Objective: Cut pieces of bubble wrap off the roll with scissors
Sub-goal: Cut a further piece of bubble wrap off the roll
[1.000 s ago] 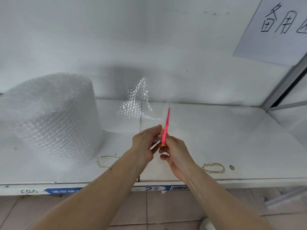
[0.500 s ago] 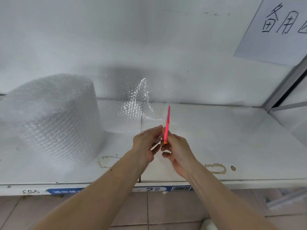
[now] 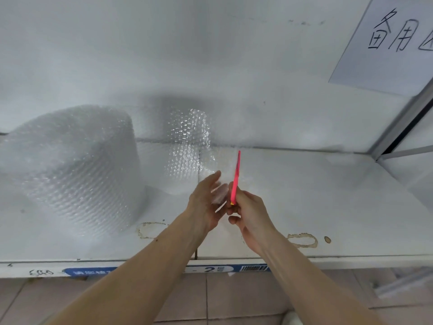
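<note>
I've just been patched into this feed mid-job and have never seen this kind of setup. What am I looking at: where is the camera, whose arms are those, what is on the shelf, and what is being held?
There is no robot here. The camera sits on a person's head and looks forward and down, so the two bare arms reaching in from the bottom are that person's own.

The white surface is a shelf against a white wall. On its left stands a big roll of bubble wrap. A loose sheet of bubble wrap runs from the roll toward the hands.

The right hand grips pink scissors, blades pointing up and away. The left hand is next to them, fingers spread, with the clear sheet's near edge over its fingers.

A paper sign hangs top right.
</note>
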{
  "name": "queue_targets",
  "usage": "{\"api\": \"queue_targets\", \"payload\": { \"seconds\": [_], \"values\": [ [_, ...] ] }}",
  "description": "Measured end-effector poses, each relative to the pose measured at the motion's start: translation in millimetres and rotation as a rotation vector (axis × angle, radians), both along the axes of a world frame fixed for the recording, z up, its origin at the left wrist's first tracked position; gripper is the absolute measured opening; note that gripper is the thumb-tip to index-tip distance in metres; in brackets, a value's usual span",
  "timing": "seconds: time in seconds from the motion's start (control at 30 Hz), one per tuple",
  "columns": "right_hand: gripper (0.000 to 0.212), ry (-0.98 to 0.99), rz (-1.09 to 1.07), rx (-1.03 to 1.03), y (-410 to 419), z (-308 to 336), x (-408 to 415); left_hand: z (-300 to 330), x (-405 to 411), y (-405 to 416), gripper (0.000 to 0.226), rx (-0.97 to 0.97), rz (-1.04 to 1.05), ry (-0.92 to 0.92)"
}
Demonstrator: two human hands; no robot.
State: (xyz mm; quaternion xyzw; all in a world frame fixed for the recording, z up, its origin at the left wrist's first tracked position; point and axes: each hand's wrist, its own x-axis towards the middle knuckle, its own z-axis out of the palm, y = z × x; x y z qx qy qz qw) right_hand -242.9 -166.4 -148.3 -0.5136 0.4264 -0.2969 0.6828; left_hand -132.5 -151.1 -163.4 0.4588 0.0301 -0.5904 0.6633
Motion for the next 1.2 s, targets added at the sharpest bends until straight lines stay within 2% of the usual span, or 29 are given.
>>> {"api": "queue_targets", "payload": {
  "seconds": [0.17,0.2,0.3,0.33,0.47,0.5,0.63,0.77,1.0,1.2],
  "values": [
    [0.029,0.004,0.010,-0.016,5.2,-4.4,-3.8,-0.4,6.7,-13.2,0.108,-0.175,0.039,0.253],
    [0.030,-0.003,0.014,-0.020,6.0,-5.0,-4.3,-1.2,6.5,-15.8,0.107,-0.181,0.050,0.268],
    [0.032,-0.014,0.021,-0.025,8.5,-5.3,-4.2,0.7,5.5,-22.3,0.075,-0.150,0.074,0.262],
    [0.032,-0.016,0.023,-0.025,9.1,-5.2,-3.6,1.5,5.5,-23.6,0.075,-0.136,0.071,0.235],
    [0.033,-0.010,0.044,-0.029,10.1,-6.1,-1.2,5.8,7.2,-24.2,0.101,-0.093,0.090,0.196],
    [0.032,-0.011,0.051,-0.031,10.4,-6.7,-0.7,7.1,8.0,-24.2,0.098,-0.086,0.105,0.189],
    [0.031,-0.009,0.070,-0.027,11.2,-7.0,0.3,3.3,12.9,-26.0,0.049,-0.087,0.110,0.176],
    [0.032,-0.029,0.083,-0.011,10.6,-5.3,0.8,2.6,16.2,-25.8,0.031,-0.080,0.084,0.087],
    [0.028,-0.055,0.095,0.005,9.4,-4.4,1.8,5.4,16.7,-18.1,0.019,-0.053,0.069,-0.002],
    [0.027,-0.060,0.095,-0.001,9.8,-6.8,3.7,2.4,19.5,-17.1,0.016,-0.059,0.059,0.014]
  ]
}}
